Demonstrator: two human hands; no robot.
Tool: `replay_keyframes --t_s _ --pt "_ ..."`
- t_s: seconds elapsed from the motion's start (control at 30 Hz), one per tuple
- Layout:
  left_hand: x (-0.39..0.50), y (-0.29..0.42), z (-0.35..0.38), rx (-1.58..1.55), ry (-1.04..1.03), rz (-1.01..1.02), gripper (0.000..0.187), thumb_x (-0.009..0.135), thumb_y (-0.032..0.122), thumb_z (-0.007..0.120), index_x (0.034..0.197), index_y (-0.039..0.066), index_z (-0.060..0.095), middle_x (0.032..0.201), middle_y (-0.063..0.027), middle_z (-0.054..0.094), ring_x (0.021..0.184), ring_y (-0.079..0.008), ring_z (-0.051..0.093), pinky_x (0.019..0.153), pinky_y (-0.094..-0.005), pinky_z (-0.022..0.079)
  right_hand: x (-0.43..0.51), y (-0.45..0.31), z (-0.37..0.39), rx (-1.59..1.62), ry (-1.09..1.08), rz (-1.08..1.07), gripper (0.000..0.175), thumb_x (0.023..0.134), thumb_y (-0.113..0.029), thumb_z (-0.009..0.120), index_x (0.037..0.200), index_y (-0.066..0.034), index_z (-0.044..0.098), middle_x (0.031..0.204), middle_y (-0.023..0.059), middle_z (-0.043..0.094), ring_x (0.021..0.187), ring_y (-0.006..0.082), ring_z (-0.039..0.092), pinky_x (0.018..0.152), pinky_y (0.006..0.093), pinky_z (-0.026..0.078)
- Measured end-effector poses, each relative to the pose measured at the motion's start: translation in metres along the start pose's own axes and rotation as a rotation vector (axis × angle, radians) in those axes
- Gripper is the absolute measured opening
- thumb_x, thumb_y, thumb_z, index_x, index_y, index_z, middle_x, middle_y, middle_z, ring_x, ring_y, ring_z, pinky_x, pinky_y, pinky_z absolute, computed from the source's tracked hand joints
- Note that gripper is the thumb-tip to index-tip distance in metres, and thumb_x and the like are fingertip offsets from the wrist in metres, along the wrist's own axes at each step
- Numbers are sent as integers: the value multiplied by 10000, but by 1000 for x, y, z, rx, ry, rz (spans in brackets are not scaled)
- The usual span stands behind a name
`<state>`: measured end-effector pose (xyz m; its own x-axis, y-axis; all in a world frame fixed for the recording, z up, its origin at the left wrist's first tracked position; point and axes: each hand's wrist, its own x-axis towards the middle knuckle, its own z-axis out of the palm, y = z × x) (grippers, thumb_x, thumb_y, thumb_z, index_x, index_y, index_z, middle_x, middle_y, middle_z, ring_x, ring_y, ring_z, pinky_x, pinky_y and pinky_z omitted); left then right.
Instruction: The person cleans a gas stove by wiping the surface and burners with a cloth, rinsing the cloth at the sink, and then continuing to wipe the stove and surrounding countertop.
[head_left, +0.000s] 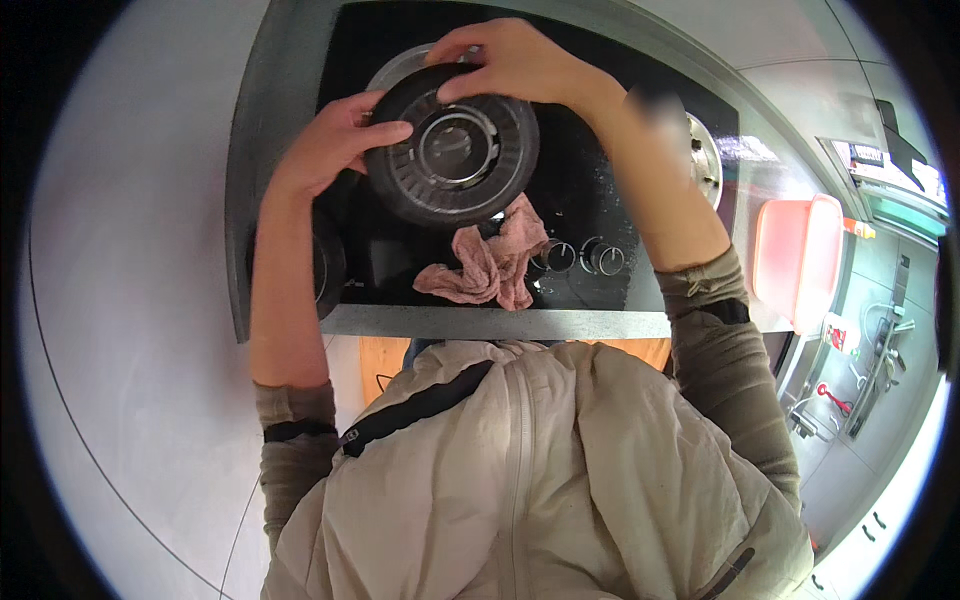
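Note:
A round black gas-burner ring (480, 193) is tilted above the black glass cooktop (585, 172), its ribbed side and round metal centre facing me. My left hand (330, 142) grips its left rim, thumb lying over the face. At the upper rim, my right hand (510, 64) holds on with its thumb in front and fingers behind. Part of a silvery burner base (394, 73) shows behind the ring; the rest is hidden. Just below the ring, a crumpled pink cloth (487, 274) lies on the glass, beside two control knobs (604, 257).
Another burner (706, 161) at the right is partly covered by my right forearm. Beside my left forearm lies a dark round part (328, 266). A pink plastic basin (796, 262) stands right of the cooktop. Utensils (891, 364) hang on the tiled wall beyond.

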<state>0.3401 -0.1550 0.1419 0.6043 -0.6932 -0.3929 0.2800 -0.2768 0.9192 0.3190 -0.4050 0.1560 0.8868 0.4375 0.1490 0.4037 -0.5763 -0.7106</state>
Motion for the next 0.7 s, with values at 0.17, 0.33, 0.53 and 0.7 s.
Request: replay_keyframes --t_s 0.17,0.33,0.53,0.7 --pt "10 -40 7 -485 192 -11 378 823 184 678 1145 31 552 997 -83 647 851 -183 655 731 -349 563 -53 19 24 409 343 691 584 827 -489 632 1122 14 593 890 125 641 778 165 644 687 266 542" --pt "26 -56 20 -503 285 37 376 849 188 657 1159 14 535 1024 -100 633 903 -197 644 785 -354 553 -84 32 64 763 302 703 558 823 -297 699 1179 77 486 881 110 604 649 126 607 560 236 534" --pt "20 -53 21 -32 343 -163 385 805 352 701 923 -6 624 853 -83 635 725 -142 612 643 -262 532 -71 59 56 583 260 683 585 827 -155 680 1288 75 404 983 115 617 762 144 611 593 234 519" --pt "20 -64 25 86 362 -236 401 808 412 692 760 22 611 688 -45 600 624 -100 574 557 -221 489 -67 62 53 492 218 629 534 802 -165 687 1221 80 463 952 158 629 716 176 625 570 262 529"
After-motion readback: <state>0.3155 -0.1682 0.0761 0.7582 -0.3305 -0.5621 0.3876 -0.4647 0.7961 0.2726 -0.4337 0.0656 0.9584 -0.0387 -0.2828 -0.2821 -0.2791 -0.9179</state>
